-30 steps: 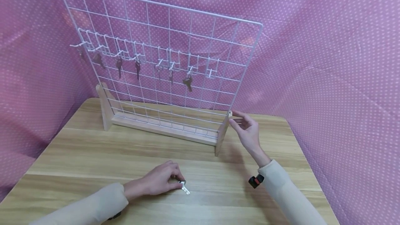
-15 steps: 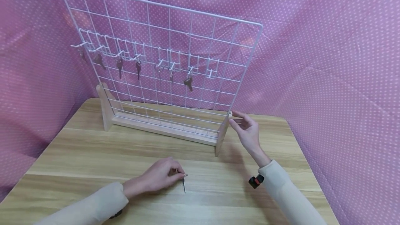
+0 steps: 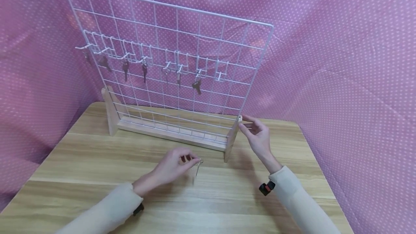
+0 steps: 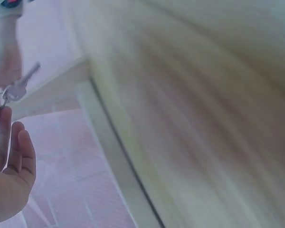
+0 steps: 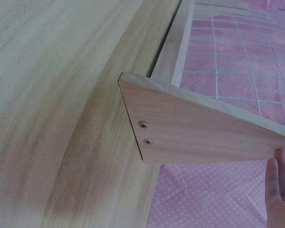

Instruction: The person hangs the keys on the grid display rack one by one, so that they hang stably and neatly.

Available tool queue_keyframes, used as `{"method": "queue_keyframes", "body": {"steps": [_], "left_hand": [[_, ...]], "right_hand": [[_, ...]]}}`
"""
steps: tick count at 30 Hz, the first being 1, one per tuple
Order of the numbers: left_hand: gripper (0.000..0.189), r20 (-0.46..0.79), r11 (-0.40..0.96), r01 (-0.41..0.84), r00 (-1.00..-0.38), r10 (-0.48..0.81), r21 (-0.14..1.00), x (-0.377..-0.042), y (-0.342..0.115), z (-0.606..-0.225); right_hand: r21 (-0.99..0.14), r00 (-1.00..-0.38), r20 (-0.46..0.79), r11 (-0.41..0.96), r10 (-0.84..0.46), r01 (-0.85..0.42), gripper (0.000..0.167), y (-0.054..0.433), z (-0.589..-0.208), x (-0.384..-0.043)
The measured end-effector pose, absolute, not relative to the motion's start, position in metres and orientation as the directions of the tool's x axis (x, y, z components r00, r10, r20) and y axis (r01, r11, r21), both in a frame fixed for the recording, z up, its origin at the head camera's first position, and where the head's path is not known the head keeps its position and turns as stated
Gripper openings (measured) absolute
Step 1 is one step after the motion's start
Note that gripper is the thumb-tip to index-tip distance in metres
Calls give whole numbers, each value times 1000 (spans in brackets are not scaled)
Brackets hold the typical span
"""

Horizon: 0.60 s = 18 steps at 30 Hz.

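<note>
My left hand (image 3: 173, 167) pinches a key ring (image 3: 201, 161) between thumb and fingertips, above the table in front of the rack. From the ring hangs a key (image 3: 197, 170), slightly blurred in the head view; in the left wrist view the silver key (image 4: 19, 90) shows beyond the fingertips. My right hand (image 3: 259, 138) holds the top of the rack's right wooden upright (image 3: 231, 137) between thumb and fingers. The white wire grid rack (image 3: 177, 31) stands tilted in its wooden base. Several keys, such as this one (image 3: 196, 86), hang from its hooks.
At the right end of the hook row, one hook (image 3: 220, 76) carries no key. The wooden table (image 3: 107, 169) extends around the base. Pink dotted cloth (image 3: 351, 64) hangs behind and at both sides. Two screws show on the upright's outer face (image 5: 199, 128).
My left hand has lifted the key ring and key off the tabletop and moved it forward and right, toward the rack. The right hand has stayed on the upright.
</note>
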<state>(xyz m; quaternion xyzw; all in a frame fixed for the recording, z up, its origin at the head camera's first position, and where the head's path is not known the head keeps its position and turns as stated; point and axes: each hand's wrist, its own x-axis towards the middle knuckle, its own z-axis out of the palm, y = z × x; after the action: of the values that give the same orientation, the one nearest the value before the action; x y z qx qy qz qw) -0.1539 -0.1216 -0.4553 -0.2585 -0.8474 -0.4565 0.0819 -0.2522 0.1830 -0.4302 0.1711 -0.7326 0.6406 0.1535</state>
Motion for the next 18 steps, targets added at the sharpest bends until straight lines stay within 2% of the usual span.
{"method": "queue_keyframes", "body": {"steps": [9, 18], "left_hand": [[8, 467, 280, 498, -867, 175, 820, -168, -94, -426], [13, 457, 196, 447, -889, -7, 873, -177, -83, -377]], "right_hand": [[-885, -895, 444, 137, -50, -446, 35, 186, -428, -252], [-874, -883, 467, 127, -50, -469, 36, 182, -430, -253]]}}
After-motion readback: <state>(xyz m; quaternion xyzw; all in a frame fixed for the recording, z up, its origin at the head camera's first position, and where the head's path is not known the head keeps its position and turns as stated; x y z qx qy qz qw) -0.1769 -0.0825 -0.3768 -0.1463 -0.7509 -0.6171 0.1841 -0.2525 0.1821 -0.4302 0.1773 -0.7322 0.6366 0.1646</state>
